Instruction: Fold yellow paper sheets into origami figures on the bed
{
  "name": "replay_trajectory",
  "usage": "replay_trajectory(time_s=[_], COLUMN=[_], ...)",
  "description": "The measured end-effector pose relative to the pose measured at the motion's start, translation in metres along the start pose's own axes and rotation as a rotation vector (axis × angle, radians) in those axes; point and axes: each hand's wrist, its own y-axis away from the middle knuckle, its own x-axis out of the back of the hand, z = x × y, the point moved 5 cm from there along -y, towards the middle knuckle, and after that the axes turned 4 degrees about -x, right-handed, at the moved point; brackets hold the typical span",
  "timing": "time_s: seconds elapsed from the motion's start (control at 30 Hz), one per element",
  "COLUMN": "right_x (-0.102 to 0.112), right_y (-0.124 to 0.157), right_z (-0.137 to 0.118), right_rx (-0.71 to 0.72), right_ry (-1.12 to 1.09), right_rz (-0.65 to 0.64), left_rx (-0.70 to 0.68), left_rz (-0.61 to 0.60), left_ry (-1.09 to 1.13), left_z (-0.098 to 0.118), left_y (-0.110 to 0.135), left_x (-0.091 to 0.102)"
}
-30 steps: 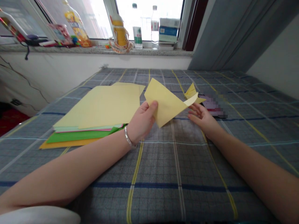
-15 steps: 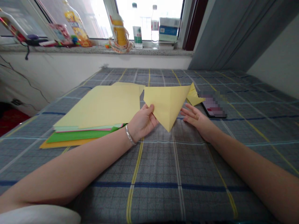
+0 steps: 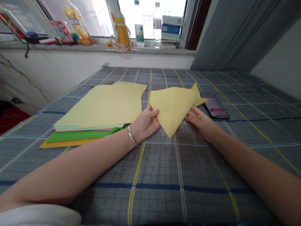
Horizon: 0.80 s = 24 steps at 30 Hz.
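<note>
The folded yellow paper (image 3: pixel 172 110), a triangular form with its point toward the wearer, sits near the middle of the plaid bed cover (image 3: pixel 160 179), just right of the paper stack (image 3: pixel 101 108). The left hand (image 3: pixel 145 122), wearing a silver bangle (image 3: pixel 132 137), pinches the paper's left edge between thumb and fingers. The right hand (image 3: pixel 199 123) is loosely spread, its fingers against the right edge, with no firm pinch apparent. From this single head view, the lower point appears to be at or just above the cover, though contact cannot be confirmed. A second folded yellow piece (image 3: pixel 198 100) lies partly hidden behind it, beside a phone (image 3: pixel 215 114) with a pixelated screen. Risks: light right-hand contact could let the folds spring open or the paper slip from the left pinch; the soft cover gives poor backing for a crease; the left wrist, near the stack, could drag the green sheet (image 3: pixel 77 136) out of line.
</note>
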Motion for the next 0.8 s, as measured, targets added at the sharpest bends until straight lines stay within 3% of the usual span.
replay_trajectory(time_s=[0.07,0.3,0.4,0.63,0.8], right_x=[-0.001,0.012,0.019,0.038,0.044], right_y=[0.001,0.005,0.006,0.007,0.005], right_z=[-0.003,-0.008,-0.007,0.0,-0.001], right_rx=[0.009,-0.044,-0.078,-0.175,-0.081], right_ry=[-0.018,0.037,0.019,0.348,0.701], right_rz=[-0.002,0.224,0.3,0.335,0.32], left_rx=[-0.028,-0.162,-0.174,-0.246,-0.476], left_rz=[0.032,0.263,0.247,0.192,0.18], left_ry=[-0.034,-0.264,-0.321,-0.446,-0.867], left_z=[0.0,0.001,0.0,0.001,0.014], left_y=[0.0,-0.002,-0.002,-0.002,-0.003], left_x=[0.003,0.024,0.023,0.027,0.032])
